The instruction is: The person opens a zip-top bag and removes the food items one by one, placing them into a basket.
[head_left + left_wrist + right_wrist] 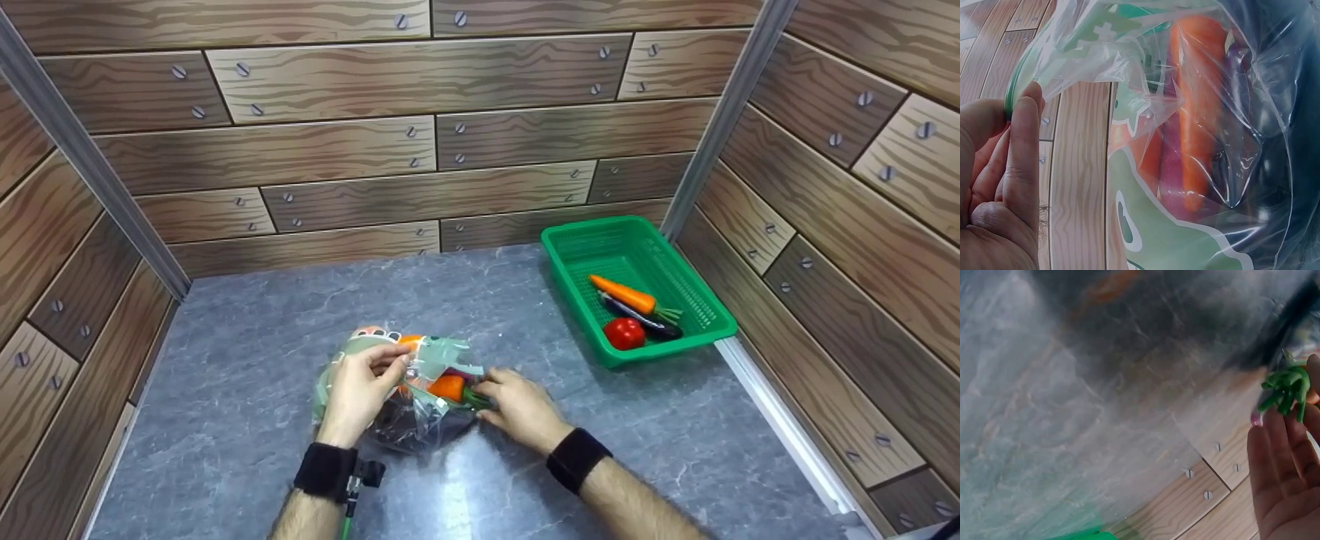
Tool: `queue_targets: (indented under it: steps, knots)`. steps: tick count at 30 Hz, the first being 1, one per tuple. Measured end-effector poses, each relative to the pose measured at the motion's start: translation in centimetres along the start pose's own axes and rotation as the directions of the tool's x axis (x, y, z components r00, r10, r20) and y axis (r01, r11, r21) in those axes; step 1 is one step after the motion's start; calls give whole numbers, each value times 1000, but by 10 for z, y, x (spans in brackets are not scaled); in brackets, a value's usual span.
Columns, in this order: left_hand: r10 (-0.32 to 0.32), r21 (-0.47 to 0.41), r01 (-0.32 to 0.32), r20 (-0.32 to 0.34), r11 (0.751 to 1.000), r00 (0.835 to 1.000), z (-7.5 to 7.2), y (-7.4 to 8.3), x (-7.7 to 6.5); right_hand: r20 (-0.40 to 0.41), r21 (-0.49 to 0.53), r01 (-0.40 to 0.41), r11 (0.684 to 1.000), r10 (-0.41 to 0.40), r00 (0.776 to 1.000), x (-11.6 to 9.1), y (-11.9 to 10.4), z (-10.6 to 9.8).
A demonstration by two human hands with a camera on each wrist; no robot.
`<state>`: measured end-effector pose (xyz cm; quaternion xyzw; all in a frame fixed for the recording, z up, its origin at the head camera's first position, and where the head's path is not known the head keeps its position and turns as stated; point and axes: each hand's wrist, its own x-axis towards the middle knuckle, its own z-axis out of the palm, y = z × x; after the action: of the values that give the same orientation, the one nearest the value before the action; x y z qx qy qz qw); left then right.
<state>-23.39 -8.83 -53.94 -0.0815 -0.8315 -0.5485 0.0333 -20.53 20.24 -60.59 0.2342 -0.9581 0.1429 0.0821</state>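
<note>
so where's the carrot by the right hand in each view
Head: the carrot lies below centre, slightly left, its green top at the right hand.
Left wrist: apparently the large carrot right of centre, thick end up, seen through the bag.
Right wrist: only its green top shows clearly, near the right edge by the fingers.
Shared landmark: the wood-plank wall.

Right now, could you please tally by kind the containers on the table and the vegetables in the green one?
Plastic bag: 1
Green basket: 1
Carrot in the basket: 1
Eggplant in the basket: 1
Red round vegetable in the basket: 1
Total: 5
</note>
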Motion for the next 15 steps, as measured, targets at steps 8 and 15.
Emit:
queue_targets:
  steps: [8,15]
  knots:
    - [8,-16,-8,7,1000,1000,1,0,-1,3,1,-23,1000,23,1000,-1,1,11]
    - [-13,-8,13,15,1000,1000,2,0,0,-53,72,6,997,-2,999,-3,4,10]
